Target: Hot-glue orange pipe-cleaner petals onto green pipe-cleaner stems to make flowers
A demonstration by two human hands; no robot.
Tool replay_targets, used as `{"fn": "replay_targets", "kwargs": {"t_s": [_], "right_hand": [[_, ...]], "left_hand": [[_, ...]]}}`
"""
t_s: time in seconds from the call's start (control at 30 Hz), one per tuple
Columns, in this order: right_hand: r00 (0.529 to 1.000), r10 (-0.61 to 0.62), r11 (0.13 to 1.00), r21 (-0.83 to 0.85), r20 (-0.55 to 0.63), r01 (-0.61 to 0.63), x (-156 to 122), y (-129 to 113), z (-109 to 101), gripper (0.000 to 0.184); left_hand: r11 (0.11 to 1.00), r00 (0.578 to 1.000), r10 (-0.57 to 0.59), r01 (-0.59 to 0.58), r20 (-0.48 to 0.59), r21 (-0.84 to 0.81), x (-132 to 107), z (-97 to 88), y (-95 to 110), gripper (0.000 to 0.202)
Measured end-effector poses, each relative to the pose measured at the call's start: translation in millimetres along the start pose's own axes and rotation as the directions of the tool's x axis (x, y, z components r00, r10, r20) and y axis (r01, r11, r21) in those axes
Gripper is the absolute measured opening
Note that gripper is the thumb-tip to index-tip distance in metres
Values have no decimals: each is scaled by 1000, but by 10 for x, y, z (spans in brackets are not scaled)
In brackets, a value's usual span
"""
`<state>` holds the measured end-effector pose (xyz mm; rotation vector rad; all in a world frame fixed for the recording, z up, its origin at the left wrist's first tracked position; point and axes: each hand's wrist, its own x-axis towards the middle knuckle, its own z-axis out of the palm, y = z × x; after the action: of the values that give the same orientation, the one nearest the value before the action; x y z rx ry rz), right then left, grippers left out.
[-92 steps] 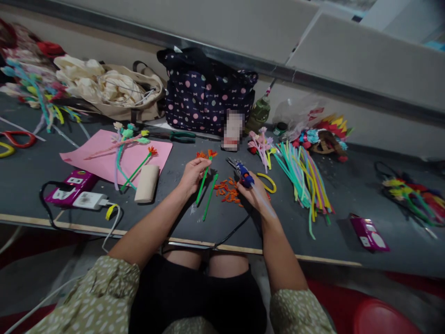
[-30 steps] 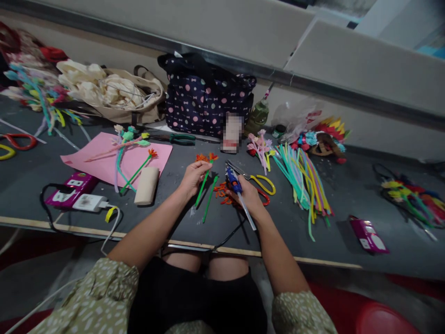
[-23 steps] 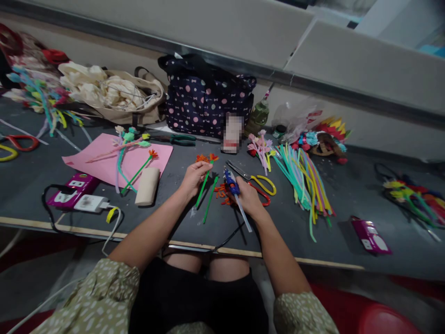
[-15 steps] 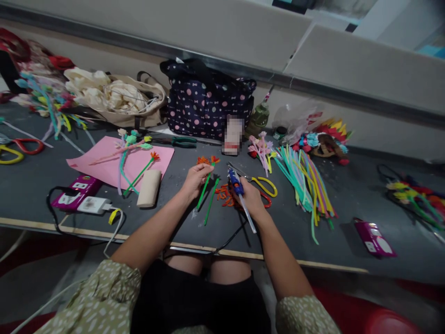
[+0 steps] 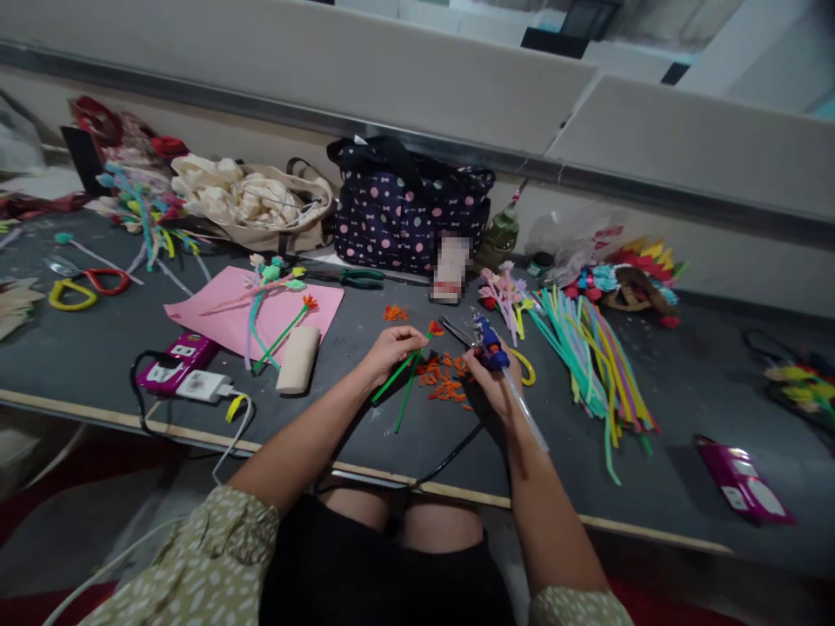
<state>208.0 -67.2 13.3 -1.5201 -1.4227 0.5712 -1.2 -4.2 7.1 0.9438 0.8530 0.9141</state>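
Observation:
My left hand [image 5: 390, 349] pinches a green pipe-cleaner stem with an orange flower head [image 5: 412, 361], lifted a little off the grey table [image 5: 97, 365]. A second green stem [image 5: 408, 402] lies just beneath it. My right hand [image 5: 494, 382] is closed round a blue glue gun [image 5: 490, 345] with a clear glue stick [image 5: 530, 416] poking out behind. The gun's nozzle points left, close to the flower head. Small orange cut pieces [image 5: 444, 382] lie scattered between my hands.
Yellow-handled scissors [image 5: 525, 365] lie by my right hand, beside a pile of coloured pipe cleaners [image 5: 591, 356]. A pink sheet [image 5: 222, 313] with finished flowers, a paper roll [image 5: 298, 359], a purple power strip [image 5: 170, 374], a spotted bag [image 5: 417, 213] and green pliers [image 5: 356, 276] stand farther left and back.
The left hand has tilted the flower stem so its orange head points right toward the glue gun. The right hand has raised the gun off the orange pieces. The view has shifted.

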Motion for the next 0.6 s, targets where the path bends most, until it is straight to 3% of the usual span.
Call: {"fn": "replay_targets", "kwargs": {"t_s": [0.27,0.6], "right_hand": [[986,155,937,327,-65,-126,-24,-81,28,28],[998,62,956,289,-2,-59,-69,-160,90,22]], "left_hand": [[984,993,-72,55,98,167,-23,38,-27,21],[970,982,-85,44,166,237,-47,68,-49,15]]}}
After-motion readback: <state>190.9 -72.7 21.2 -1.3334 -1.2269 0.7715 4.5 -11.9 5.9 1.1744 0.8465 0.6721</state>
